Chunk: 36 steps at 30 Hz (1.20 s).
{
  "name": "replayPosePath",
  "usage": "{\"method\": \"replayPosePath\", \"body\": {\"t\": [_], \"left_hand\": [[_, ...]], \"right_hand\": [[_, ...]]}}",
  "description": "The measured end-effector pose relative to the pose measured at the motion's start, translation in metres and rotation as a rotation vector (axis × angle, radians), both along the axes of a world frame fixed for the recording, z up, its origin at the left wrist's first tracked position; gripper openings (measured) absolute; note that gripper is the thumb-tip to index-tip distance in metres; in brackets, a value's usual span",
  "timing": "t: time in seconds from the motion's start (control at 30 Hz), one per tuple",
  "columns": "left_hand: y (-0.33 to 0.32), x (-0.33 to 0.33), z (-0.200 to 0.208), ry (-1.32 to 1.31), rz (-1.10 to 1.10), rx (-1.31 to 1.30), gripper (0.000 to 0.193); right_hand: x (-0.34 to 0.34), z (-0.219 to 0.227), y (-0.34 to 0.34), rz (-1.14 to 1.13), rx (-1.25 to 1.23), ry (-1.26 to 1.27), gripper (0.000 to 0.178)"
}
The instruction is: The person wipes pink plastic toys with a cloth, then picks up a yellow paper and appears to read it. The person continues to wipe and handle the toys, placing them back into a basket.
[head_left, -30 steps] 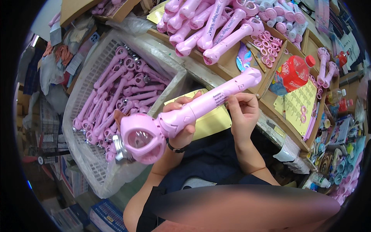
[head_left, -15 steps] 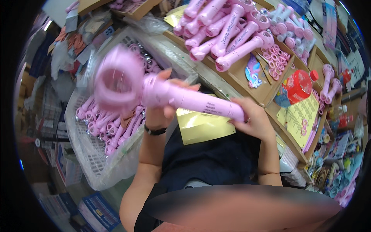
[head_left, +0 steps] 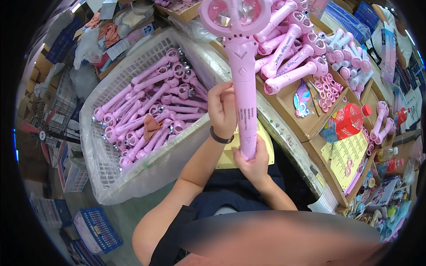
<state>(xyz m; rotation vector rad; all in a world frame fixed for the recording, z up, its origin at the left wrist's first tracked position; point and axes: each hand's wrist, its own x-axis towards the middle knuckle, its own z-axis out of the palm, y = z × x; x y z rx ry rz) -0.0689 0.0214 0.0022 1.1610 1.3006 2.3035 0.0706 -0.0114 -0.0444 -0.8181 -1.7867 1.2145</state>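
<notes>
A large pink toy wand stands nearly upright in front of me, its wide ring head with a clear centre reaching the top edge of the view. Around the bottom end of its handle my right hand is closed. Higher up, my left hand, with a dark wristband, is closed against the left side of the handle; some of its fingertips are hidden. Under the wand, a yellow printed sheet lies by my lap.
At left stands a plastic-lined white basket full of pink wands and an orange-brown cloth. On the right, wooden trays hold stacked wands, pink rings, a unicorn-like piece and a red-labelled bottle.
The wand has swung from pointing left to nearly upright, and its blur is gone. My right hand has moved left and down; my left hand has shifted right along with my turned view.
</notes>
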Motion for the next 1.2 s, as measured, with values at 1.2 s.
{"method": "replayPosePath", "body": {"t": [1.2], "left_hand": [[-0.084,-0.029,-0.048,0.704,0.119,-0.703,0.02]], "right_hand": [[0.365,-0.034,0.418,-0.588,-0.458,0.139,0.033]]}}
